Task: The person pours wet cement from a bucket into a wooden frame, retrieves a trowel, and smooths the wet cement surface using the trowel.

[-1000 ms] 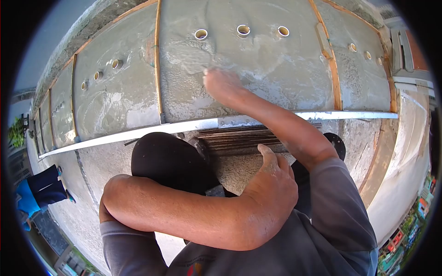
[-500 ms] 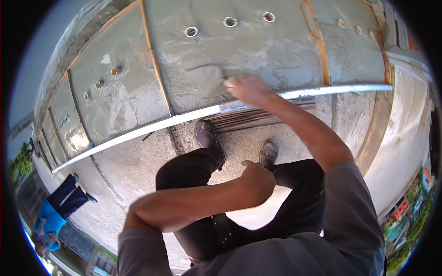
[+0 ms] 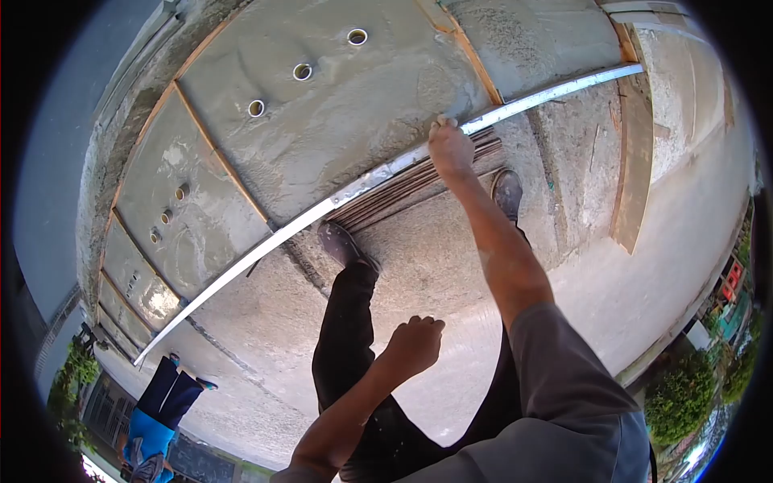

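Note:
My right hand (image 3: 451, 150) is closed, knuckles up, at the pale metal straight edge (image 3: 304, 217) that runs along the front of the wet grey cement (image 3: 346, 121). Whatever its fingers hold, if anything, is hidden beneath them. My left hand (image 3: 412, 348) is a loose fist in the air above the concrete floor, between my legs, and nothing shows in it. Short round pipe ends, such as this one (image 3: 303, 72), stick out of the cement. Narrow wooden strips (image 3: 217, 149) divide the surface into panels.
Thin rods (image 3: 411, 191) lie bundled below the straight edge, near my shoes. A wooden board (image 3: 634, 169) lies to the right on the concrete floor (image 3: 435, 266). At lower left a person in a blue top (image 3: 150, 431) stands near the far end of the straight edge.
My right hand has come back from over the wet cement to the straight edge. My left hand has moved lower and slightly left in view. The camera view has turned.

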A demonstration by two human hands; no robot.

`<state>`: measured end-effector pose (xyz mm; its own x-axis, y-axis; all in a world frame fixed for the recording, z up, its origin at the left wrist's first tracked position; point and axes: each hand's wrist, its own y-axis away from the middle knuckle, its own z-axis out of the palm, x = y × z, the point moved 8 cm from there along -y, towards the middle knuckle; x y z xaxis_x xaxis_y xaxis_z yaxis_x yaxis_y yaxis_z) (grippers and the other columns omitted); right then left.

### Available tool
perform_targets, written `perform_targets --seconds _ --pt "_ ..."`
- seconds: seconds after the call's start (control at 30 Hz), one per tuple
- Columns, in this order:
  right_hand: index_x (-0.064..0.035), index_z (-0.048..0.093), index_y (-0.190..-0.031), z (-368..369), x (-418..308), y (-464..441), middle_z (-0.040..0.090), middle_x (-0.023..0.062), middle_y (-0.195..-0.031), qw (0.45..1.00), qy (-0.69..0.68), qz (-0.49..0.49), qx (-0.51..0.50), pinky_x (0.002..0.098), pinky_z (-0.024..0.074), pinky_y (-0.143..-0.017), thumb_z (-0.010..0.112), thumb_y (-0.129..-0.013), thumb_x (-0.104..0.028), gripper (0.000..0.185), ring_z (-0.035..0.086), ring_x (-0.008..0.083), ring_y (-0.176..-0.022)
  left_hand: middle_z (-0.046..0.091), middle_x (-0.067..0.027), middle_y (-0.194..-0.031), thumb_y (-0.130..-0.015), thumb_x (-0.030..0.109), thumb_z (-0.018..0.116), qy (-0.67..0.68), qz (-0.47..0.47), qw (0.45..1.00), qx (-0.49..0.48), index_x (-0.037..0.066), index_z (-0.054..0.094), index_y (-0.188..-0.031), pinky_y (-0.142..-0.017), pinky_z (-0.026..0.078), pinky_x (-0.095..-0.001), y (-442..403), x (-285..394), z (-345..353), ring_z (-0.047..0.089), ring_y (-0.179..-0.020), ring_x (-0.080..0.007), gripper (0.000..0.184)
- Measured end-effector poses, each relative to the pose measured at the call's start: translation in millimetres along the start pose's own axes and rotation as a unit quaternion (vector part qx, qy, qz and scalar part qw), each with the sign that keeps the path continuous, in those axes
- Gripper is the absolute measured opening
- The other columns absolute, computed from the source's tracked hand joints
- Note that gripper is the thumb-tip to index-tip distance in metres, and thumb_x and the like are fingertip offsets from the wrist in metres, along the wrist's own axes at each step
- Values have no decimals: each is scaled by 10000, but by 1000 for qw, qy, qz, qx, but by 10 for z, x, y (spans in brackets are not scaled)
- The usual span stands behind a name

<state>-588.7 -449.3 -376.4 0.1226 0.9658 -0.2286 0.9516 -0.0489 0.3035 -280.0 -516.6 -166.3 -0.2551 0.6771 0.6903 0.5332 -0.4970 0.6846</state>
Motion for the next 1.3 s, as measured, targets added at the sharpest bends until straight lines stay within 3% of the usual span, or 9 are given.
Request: perform_targets --seconds 0.17,0.27,0.37,0.9,0.97,1.0,1.1,1.23,1.3 --pt "3 627 -1039 -47 -518 179 708 218 -877 988 -112 -104 27 483 588 -705 551 -971 -264 287 710 412 -815 686 -235 -1067 -943 125 533 16 -52 997 -52 3 663 -1154 -927 508 -503 -645 -118 307 642 -1046 -409 276" --pt "2 648 -1001 155 -519 -140 704 231 -870 984 -163 -53 52 488 586 -711 554 -963 -255 276 704 424 -820 681 -257 -1097 -923 112 517 86 -72 994 2 0 660 -1172 -941 506 -495 -891 -383 332 636 -1067 -416 308" --pt "0 664 -951 89 -202 -181 705 237 -869 982 -179 46 37 489 586 -725 550 -960 -258 283 704 423 -826 669 -274 -1111 -908 106 517 -23 -130 991 -16 -9 649 -1182 -959 496 -495 -938 -443 146 625 -1090 -426 325" --pt "83 662 -811 21 151 353 648 315 -763 907 -378 177 50 514 533 -705 519 -994 -364 503 654 489 -764 661 -246 -1154 -895 134 488 85 -87 992 11 -7 636 -1229 -980 488 -493 -1105 -599 115 617 -1108 -407 392" --pt "79 662 -830 13 287 316 644 312 -742 898 -383 216 15 510 534 -695 513 -997 -366 498 650 490 -746 659 -249 -1163 -894 134 488 89 -81 992 25 -11 635 -1233 -983 488 -488 -1124 -629 101 613 -1118 -407 397" --pt "66 663 -844 -346 94 406 652 304 -747 843 -445 291 -76 517 546 -694 486 -1002 -362 490 657 486 -745 659 -250 -1166 -894 134 487 89 -82 992 23 -12 635 -1234 -986 487 -486 -1140 -656 65 612 -1122 -407 398" --pt "45 663 -871 -637 -288 207 663 291 -756 961 -270 -9 57 528 560 -719 477 -998 -344 450 669 478 -759 658 -254 -1174 -893 132 490 100 -85 991 9 -15 636 -1236 -991 486 -482 -1115 -660 94 612 -1128 -409 400" --pt "19 659 -908 -271 -454 -378 678 291 -797 979 -198 -51 -7 542 560 -770 450 -995 -378 457 678 470 -795 662 -253 -1168 -888 126 504 110 -92 990 11 -15 638 -1226 -980 492 -486 -1124 -663 19 618 -1117 -413 391" --pt "23 661 -928 -139 -230 -566 672 314 -815 968 -247 23 -48 539 546 -758 489 -984 -417 475 673 477 -791 665 -252 -1161 -884 126 512 111 -96 989 2 -12 641 -1218 -971 496 -490 -1136 -650 30 621 -1112 -414 383"
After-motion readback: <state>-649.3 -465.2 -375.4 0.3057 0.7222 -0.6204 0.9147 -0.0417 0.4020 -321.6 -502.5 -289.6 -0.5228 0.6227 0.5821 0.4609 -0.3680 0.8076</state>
